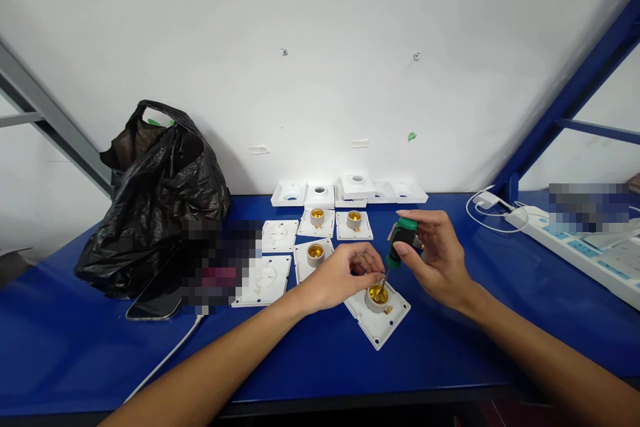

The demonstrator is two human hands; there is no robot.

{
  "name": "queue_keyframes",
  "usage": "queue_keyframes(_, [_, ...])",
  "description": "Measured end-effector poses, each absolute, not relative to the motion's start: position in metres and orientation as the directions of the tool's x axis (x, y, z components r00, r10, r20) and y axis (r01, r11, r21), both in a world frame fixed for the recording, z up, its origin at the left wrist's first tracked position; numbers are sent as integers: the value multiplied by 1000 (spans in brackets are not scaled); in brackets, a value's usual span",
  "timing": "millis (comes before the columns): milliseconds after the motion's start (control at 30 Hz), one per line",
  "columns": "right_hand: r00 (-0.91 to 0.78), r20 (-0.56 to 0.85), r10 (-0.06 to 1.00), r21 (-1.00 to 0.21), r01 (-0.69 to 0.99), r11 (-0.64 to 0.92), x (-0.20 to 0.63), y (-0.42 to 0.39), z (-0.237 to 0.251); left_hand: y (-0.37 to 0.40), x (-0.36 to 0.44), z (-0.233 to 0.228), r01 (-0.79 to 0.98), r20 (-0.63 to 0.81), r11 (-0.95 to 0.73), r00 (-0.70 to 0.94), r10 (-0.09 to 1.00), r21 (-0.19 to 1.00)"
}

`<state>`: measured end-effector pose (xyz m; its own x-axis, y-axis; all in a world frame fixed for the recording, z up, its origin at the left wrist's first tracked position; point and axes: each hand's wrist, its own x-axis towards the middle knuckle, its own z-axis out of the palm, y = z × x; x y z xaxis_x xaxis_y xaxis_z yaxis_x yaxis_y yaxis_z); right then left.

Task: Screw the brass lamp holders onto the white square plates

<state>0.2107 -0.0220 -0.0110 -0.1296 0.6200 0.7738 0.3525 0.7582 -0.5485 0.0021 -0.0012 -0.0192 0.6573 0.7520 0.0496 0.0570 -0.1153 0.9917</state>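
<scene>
My right hand (440, 260) grips a screwdriver (403, 233) with a green and black handle, its shaft slanting down into a brass-lined lamp socket (374, 304). That socket sits on a square white base plate (380, 335), turned cornerwise on the table in front of me. My left hand (347, 273) is at the socket's rim, thumb and fingertips closed together beside the screwdriver's shaft. What they pinch is too small to make out. A small brass terminal (388, 309) sticks out at the socket's side. The screwdriver's tip is hidden inside the socket.
Behind my hands lie plates with sockets (316, 221), bare white plates (273, 280) and white covers (320, 196) along the wall. A black plastic bag (160, 200) and phone (155, 300) with white cable (167, 355) are left; a power strip (575, 247) is right on the blue table (450, 360).
</scene>
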Motion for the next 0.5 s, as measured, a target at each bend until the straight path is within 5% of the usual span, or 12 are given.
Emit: queue_keyframes(500, [-175,763,622,-540,355,763,210,-23,-9,-4,0,-7,32,56,-112,710,702,993])
